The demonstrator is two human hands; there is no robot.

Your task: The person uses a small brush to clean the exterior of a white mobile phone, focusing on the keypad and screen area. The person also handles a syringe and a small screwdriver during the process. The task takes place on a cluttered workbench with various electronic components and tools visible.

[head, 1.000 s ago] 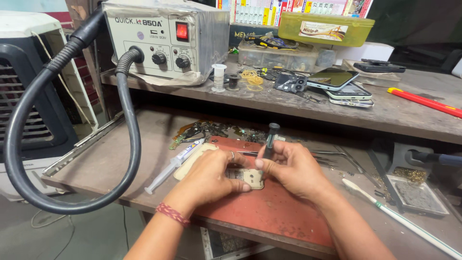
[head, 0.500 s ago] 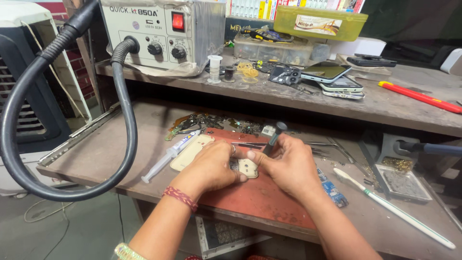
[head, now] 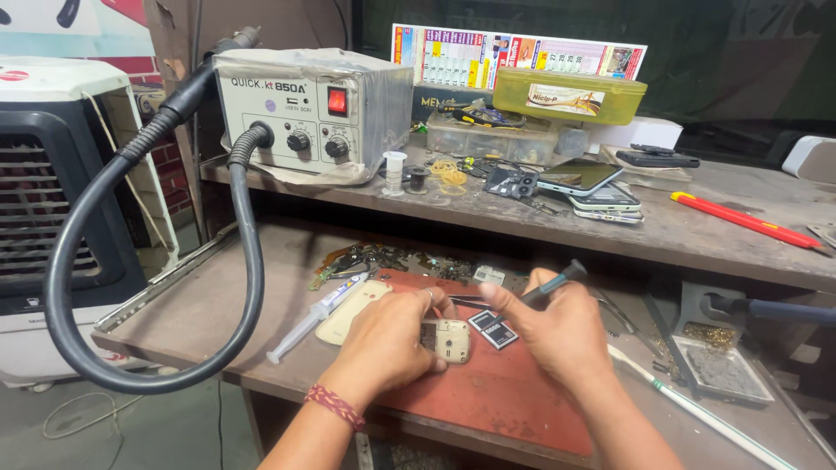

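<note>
Left hand: our left hand (head: 383,335) lies palm down on the red mat (head: 488,392), fingers curled and pressed onto the small phone body (head: 446,339), pinning it flat
Right hand: our right hand (head: 550,335) is closed around a dark-handled screwdriver (head: 550,285), pinched between thumb and fingers; its handle end sticks up and away from us
Phone body: pale, opened, near the mat's far edge, between our two hands; its left part sits under our left fingers
Dark flat part: a small black rectangle (head: 492,329) lies on the mat just beside the phone body, right of it
Beside the left hand: a cream back cover (head: 348,309) and a syringe (head: 315,312) lie at the mat's left edge
Hard to make out: the screwdriver tip is hidden behind our right hand, so we cannot tell whether it touches anything
Cut off: both forearms leave the picture at the bottom edge
</note>
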